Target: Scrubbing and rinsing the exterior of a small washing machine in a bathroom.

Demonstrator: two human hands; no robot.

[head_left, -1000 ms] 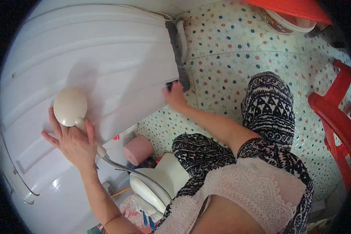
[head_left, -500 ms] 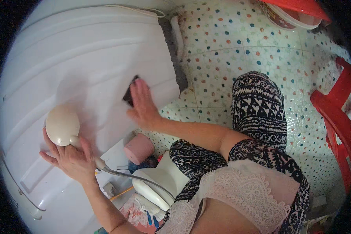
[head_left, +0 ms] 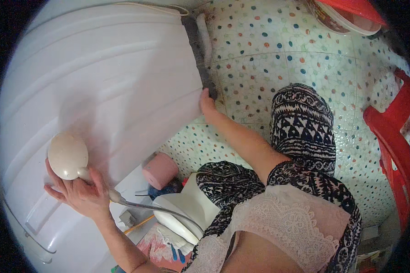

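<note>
1: w/ L hand (head_left: 84,195), gripping showerhead (head_left: 68,154) over white panel (head_left: 123,95) | 2: w/ R hand (head_left: 207,103), at panel's corner, can't tell finger hold | prob. best: keep hose (head_left: 146,207) slack, press evenly

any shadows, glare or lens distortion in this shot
Head view: a soft shadow falls on the white ridged panel above the shower head; small glints show on the shower head and tiled floor; the panel's ridges bow with the fisheye, and the picture's corners are black.
</note>
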